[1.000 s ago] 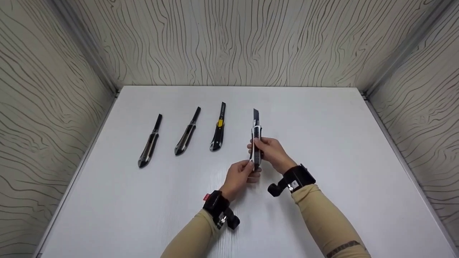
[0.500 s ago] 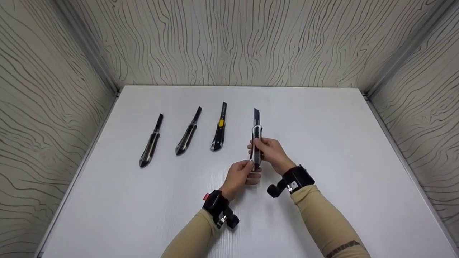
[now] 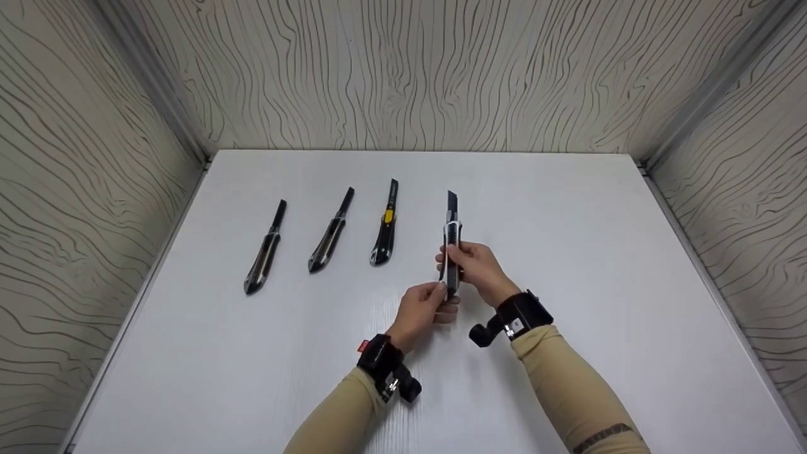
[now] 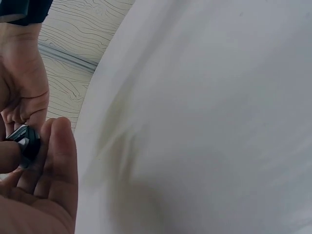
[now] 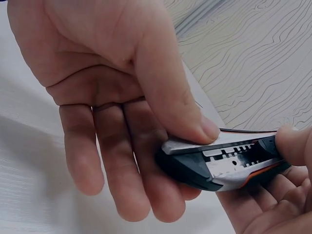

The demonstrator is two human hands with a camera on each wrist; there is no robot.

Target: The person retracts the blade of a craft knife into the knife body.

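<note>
Two hands hold one utility knife (image 3: pixel 451 243) above the white table (image 3: pixel 567 252), right hand (image 3: pixel 480 268) curled around its middle, left hand (image 3: pixel 423 310) pinching its butt end, blade pointing away, seemingly for safety, while three other knives (image 3: pixel 328 236) lie leftward.

White table (image 3: pixel 567 252) carries three utility knives (image 3: pixel 331 231) lying in a row

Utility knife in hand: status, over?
Right hand grips utility knife mid-body, blade out, pointing away. Left hand pinches its rear end. Three more knives lie apart to the left on the white table; nothing obstructing.
</note>
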